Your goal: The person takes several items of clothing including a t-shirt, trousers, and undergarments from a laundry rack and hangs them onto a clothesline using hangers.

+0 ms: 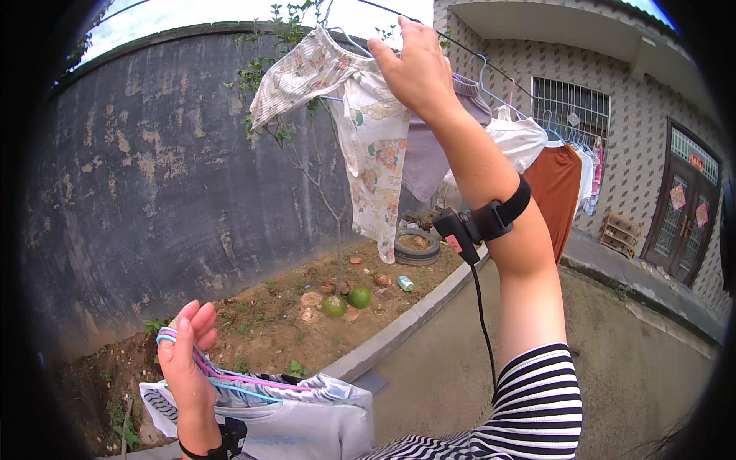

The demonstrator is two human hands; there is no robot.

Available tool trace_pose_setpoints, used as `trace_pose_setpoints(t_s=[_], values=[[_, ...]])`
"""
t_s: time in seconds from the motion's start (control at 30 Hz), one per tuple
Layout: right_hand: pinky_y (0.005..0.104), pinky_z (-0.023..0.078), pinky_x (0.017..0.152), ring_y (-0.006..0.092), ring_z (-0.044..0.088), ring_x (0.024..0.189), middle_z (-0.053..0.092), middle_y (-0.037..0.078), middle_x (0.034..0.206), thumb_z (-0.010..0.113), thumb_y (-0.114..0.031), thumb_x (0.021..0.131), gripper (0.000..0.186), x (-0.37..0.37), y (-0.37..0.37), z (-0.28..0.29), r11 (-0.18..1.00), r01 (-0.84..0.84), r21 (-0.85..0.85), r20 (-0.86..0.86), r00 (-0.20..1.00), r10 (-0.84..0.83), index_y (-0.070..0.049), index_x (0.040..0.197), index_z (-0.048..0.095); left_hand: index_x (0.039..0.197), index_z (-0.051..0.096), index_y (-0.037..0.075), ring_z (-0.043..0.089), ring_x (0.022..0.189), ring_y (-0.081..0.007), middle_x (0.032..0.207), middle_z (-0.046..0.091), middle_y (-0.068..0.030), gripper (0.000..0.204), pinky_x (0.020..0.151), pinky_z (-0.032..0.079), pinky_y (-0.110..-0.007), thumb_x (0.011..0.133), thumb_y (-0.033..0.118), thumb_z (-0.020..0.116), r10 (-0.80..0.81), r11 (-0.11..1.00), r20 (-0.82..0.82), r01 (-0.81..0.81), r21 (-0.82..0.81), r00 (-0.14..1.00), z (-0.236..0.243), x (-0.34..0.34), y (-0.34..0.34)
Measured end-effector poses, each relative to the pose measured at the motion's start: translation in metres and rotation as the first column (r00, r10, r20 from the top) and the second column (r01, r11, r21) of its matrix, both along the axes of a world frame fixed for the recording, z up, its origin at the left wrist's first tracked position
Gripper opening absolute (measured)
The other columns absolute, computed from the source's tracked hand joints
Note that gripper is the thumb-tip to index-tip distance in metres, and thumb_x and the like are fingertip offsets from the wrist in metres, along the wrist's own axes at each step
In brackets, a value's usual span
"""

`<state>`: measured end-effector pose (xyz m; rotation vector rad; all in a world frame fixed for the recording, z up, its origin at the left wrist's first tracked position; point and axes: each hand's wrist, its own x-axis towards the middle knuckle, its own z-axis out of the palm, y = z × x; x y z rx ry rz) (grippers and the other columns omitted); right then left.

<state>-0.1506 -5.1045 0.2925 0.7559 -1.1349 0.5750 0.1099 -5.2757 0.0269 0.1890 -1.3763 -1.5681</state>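
My left hand [188, 360], low on the left, has several clothes hangers [245, 377] in blue and pink hooked between its thumb and fingers. Light grey garments [310, 422] hang from them. Raised at the upper middle, my right hand [418, 69] has its thumb spread away from the fingers, close to the clothesline [452, 42]. Just left of it hang pale patterned children's trousers [376, 146] on a blue hanger, their waist bunched to one side. Whether my right fingertips touch the line or cloth is hard to see.
Purple-grey shorts [433, 149], a white top [517, 138] and rust-brown trousers [548, 184] hang further along. A dark wall [153, 176] stands left. Below are a thin tree [339, 238], two green round fruits [359, 297], a tire [418, 249] and a concrete curb [414, 310].
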Motion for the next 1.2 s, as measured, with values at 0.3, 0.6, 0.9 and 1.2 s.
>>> trace_pose_setpoints(t_s=[0.3,0.6,0.9,1.2], values=[[0.0405,0.039,0.084,0.0333,0.047,0.100,0.049,0.021,0.105,0.034,-0.030,0.090,0.040,0.125,0.003,-0.290,-0.091,-0.964,0.251,0.955,0.262,-0.141,0.002,0.111,0.043,0.117,0.045,-0.002,0.050,0.106,-0.0193,0.112,0.053,-0.0140,0.043,0.090,0.036,-0.029,0.090,0.030,0.040,0.052,0.996,0.033,-0.049,-0.071,0.998,0.006,0.009,-0.016],[0.0328,0.038,0.086,0.0273,0.048,0.100,0.051,0.014,0.104,0.038,-0.028,0.088,0.040,0.107,-0.008,-0.335,-0.039,-0.999,0.005,1.000,0.005,-0.009,0.002,0.114,0.044,0.122,0.041,-0.001,0.042,0.115,-0.0183,0.121,0.047,-0.0114,0.043,0.095,0.030,-0.027,0.091,0.029,0.036,-0.012,1.000,-0.045,0.012,0.007,0.999,0.017,0.029,-0.056],[0.0431,0.039,0.062,0.0374,0.051,0.074,0.053,0.018,0.075,0.045,-0.020,0.083,0.019,0.119,-0.011,-0.326,0.043,-0.989,0.140,0.987,0.143,0.073,-0.001,0.084,0.045,0.119,0.041,-0.006,0.048,0.109,-0.0218,0.116,0.050,-0.0176,0.044,0.093,0.036,-0.030,0.090,0.027,0.039,0.002,1.000,-0.097,-0.004,-0.023,0.995,0.026,0.046,-0.036],[0.0221,0.034,0.052,0.0036,0.039,0.060,0.047,-0.003,0.064,0.048,-0.019,0.085,0.021,0.059,-0.044,-0.173,0.170,-0.955,-0.241,0.903,-0.157,0.400,0.001,0.078,0.052,0.117,0.043,-0.005,0.054,0.101,-0.0198,0.111,0.054,-0.0165,0.039,0.078,0.048,-0.023,0.090,0.022,0.038,0.112,0.993,-0.117,-0.107,0.052,0.987,0.014,0.068,-0.034]])
